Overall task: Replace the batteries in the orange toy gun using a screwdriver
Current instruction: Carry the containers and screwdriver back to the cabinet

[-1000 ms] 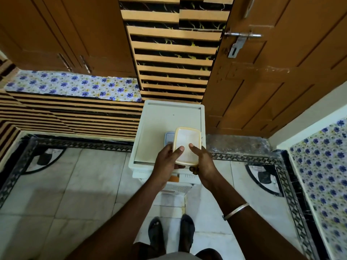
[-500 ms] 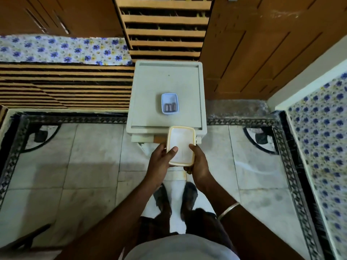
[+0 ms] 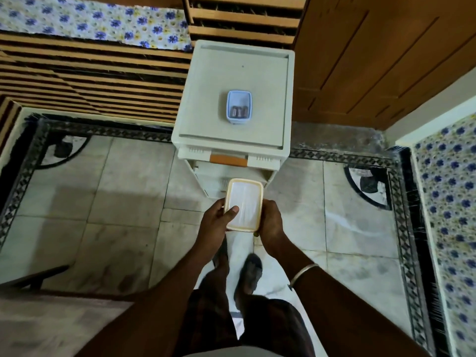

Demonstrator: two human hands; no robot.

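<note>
carefully now: left hand (image 3: 215,222) and right hand (image 3: 271,225) clasp the lidded box (image 3: 243,204), fingers curled around its sides; keep it level. batteries tray (image 3: 239,107) sits at twelve o'clock.

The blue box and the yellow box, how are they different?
The blue box sits on top of the white drawer cabinet; the yellow box is held in front of it by the left hand and right hand. The blue box is open, showing two dark batteries; the yellow box has its lid on. The blue box looks smaller in this view. Both are rounded rectangular plastic boxes.
</note>
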